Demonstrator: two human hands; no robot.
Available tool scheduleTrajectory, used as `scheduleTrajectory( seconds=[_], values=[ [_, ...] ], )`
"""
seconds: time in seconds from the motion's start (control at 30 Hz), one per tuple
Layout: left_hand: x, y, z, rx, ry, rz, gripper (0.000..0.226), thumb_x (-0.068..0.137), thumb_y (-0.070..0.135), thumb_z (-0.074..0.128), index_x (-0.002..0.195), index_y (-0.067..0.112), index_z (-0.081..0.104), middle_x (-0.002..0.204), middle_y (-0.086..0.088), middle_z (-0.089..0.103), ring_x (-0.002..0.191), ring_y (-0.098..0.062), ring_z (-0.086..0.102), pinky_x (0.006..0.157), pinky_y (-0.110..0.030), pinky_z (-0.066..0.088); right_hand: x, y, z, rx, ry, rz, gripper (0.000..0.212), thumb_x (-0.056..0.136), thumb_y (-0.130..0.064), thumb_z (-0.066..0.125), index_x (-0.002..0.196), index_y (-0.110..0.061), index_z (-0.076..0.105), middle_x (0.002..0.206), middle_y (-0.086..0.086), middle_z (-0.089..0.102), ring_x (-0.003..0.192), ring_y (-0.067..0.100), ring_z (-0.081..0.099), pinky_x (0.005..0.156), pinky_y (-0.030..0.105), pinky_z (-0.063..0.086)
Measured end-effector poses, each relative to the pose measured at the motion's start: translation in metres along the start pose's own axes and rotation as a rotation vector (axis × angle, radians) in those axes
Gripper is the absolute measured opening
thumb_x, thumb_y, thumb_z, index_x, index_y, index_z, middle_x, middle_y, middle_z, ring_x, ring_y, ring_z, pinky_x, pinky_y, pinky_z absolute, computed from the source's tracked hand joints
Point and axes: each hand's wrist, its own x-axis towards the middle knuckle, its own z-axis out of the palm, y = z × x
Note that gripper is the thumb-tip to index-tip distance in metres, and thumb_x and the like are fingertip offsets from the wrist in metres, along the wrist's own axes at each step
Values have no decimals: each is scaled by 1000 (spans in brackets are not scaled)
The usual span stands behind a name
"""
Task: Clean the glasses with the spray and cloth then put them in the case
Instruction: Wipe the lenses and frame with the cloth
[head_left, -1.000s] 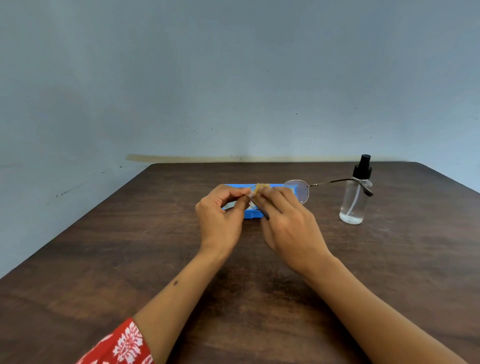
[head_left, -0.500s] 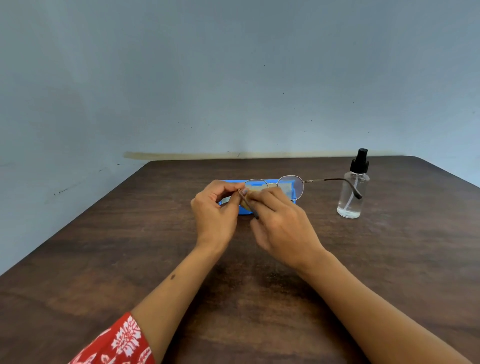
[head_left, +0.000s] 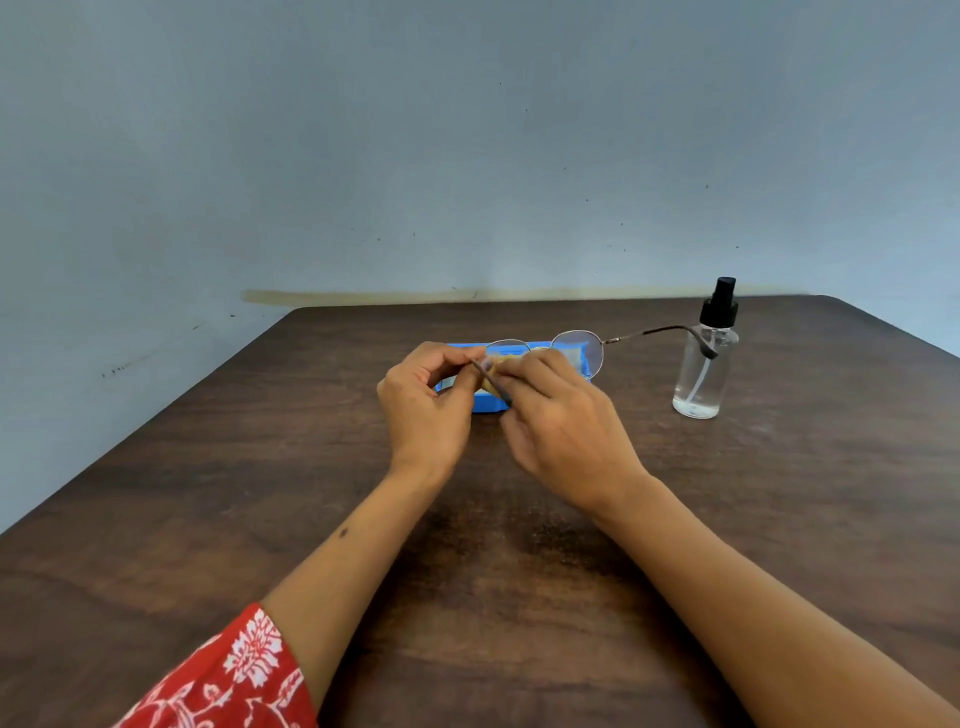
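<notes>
Glasses (head_left: 576, 353): thin round wire frame, metallic brown, 2 clear lenses, held up over the case at table centre. 1 temple is unfolded, pointing to 3 o'clock, and its dark curved tip overlaps the spray bottle in view; contact unclear. The other temple is a thin dark rod angled down between the hands.

Left hand (head_left: 428, 400): fingers curled, pinching the frame's left end.

Right hand (head_left: 563, 431): fingers curled over a small tan cloth (head_left: 496, 364), pressing it on the left lens. Cloth is mostly hidden; texture can't be made out.

Case (head_left: 488, 402): bright blue, rectangular, smooth plastic look, lying flat behind the hands, open or not unclear.

Spray bottle (head_left: 705, 364): clear cylinder, black pump top, upright at 3 o'clock of the case, well apart from it.

Table (head_left: 260, 493): dark brown wood grain, rounded corners.
</notes>
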Motion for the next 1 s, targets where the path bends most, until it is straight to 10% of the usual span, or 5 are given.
scheduleTrajectory(
  seconds=[1.0],
  values=[
    [-4,11,1,37,-24,28,26,78,2,72,79,27,69,80,12,69,80,-4,68,77,-30,58,5,5,-1,-129,52,108,32,79,-5,45,101,2,68,101,12,66,98,22,50,83,29,43]
  ],
)
